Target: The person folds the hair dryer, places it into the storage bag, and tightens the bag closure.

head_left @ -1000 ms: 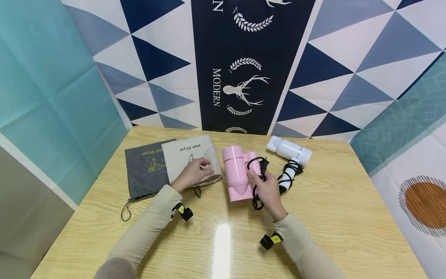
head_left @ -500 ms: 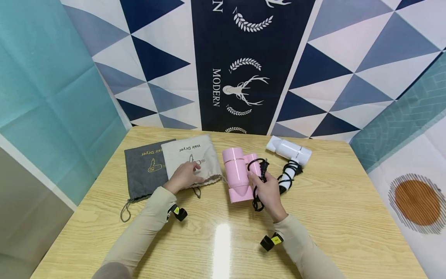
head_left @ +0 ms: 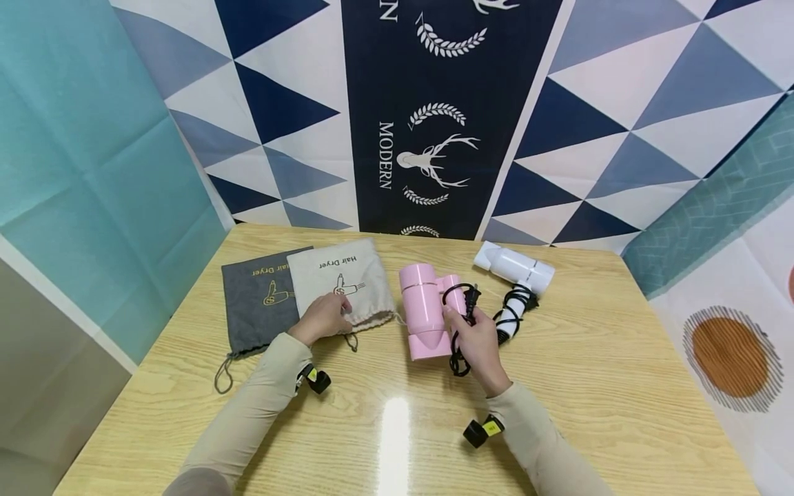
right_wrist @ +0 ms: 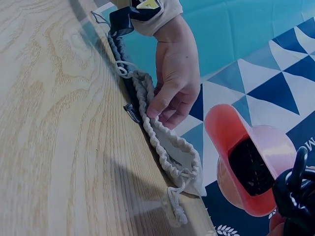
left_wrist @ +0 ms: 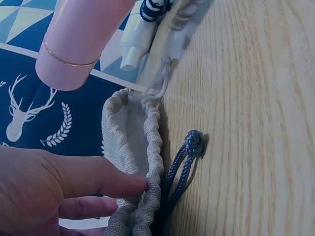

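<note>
My left hand [head_left: 324, 318] pinches the gathered rim of a light grey drawstring bag [head_left: 372, 282] printed "Hair Dryer". In the left wrist view the thumb lies at the bag's mouth, which gapes, with the fingers across the upper rim. My right hand [head_left: 480, 344] grips the handle of a pink hair dryer [head_left: 424, 306], its black cord [head_left: 457, 362] and plug bunched against the handle. The dryer is just right of the bag's mouth. In the right wrist view its pink nozzle [right_wrist: 226, 132] shows, while most of the right hand is hidden.
A dark grey drawstring bag [head_left: 248, 310] lies partly under the light one, its cord loop [head_left: 225, 379] trailing on the wooden table [head_left: 608, 386]. Behind my right hand lies a white hair dryer [head_left: 517, 265] with a black cord wound round its handle. Patterned cloth [head_left: 428, 83] hangs behind the table.
My left hand has drawn back left and down from over the light bag to its rim. The pink hair dryer has shifted very slightly; the right hand stays on its handle.
</note>
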### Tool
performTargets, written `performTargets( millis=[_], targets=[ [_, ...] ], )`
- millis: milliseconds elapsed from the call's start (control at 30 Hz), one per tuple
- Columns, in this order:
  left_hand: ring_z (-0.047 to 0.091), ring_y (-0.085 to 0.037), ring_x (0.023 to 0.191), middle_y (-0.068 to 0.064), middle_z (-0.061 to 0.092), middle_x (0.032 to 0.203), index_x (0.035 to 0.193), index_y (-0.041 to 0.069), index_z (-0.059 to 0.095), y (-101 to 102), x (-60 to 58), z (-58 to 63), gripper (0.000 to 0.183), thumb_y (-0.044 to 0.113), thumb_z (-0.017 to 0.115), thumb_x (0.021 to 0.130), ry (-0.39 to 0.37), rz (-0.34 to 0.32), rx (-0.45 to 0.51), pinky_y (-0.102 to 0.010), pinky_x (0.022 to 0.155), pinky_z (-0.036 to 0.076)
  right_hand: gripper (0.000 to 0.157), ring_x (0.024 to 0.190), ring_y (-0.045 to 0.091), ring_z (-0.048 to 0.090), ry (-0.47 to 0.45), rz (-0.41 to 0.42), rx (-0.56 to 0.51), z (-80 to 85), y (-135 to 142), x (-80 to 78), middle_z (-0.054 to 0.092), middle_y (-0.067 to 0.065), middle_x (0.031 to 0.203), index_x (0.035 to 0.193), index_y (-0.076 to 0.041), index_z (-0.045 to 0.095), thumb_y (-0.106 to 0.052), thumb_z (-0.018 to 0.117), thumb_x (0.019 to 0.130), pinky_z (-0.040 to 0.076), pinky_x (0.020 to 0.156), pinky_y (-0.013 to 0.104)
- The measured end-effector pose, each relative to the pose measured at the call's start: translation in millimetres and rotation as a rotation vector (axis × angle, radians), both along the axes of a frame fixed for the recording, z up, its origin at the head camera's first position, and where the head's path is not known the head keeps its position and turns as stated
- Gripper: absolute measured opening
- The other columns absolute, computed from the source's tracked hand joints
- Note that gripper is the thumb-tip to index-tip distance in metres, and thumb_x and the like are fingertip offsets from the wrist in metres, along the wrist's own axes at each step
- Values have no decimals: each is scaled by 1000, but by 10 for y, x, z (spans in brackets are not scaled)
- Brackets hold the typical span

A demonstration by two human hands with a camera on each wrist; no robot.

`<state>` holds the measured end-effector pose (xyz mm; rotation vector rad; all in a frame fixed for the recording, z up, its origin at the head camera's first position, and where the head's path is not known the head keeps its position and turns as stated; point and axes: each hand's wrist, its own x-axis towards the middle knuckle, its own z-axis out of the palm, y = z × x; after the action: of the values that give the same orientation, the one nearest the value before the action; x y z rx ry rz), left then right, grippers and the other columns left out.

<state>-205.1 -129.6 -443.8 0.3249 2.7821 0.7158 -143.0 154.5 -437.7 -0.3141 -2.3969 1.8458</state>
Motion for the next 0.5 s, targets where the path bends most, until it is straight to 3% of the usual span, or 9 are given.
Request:
performTargets(
  millis=[133, 200, 500],
  targets=[
    [58, -17, 68, -4, 68, 83, 79, 9, 70, 3, 6, -24, 3, 12, 70, 81, -1, 18, -1, -31, 68, 49, 34, 44, 4, 43, -10, 9, 2, -15, 2, 11, 49, -4, 60, 85, -4, 50, -34, 66, 93, 37, 43, 21],
    [57, -16, 64, -2, 68, 77, 75, 10, 70, 5, 12, -41, 8, 11, 69, 83, 9, 25, -1, -30, 65, 48, 34, 45, 5, 43, -10, 14, 2, -22, 1, 15, 48, -4, 60, 87, -3, 51, -33, 66, 93, 37, 43, 21],
    [57, -15, 63, -2, 70, 80, 81, 11, 73, 8, 23, -46, 12, 16, 66, 90, 71, 57, 0, -30, 64, 48, 33, 51, 5, 47, 7, 5, 6, -14, 9, 2, 50, -4, 63, 93, -1, 58, -32, 67, 92, 41, 47, 21]
  ],
)
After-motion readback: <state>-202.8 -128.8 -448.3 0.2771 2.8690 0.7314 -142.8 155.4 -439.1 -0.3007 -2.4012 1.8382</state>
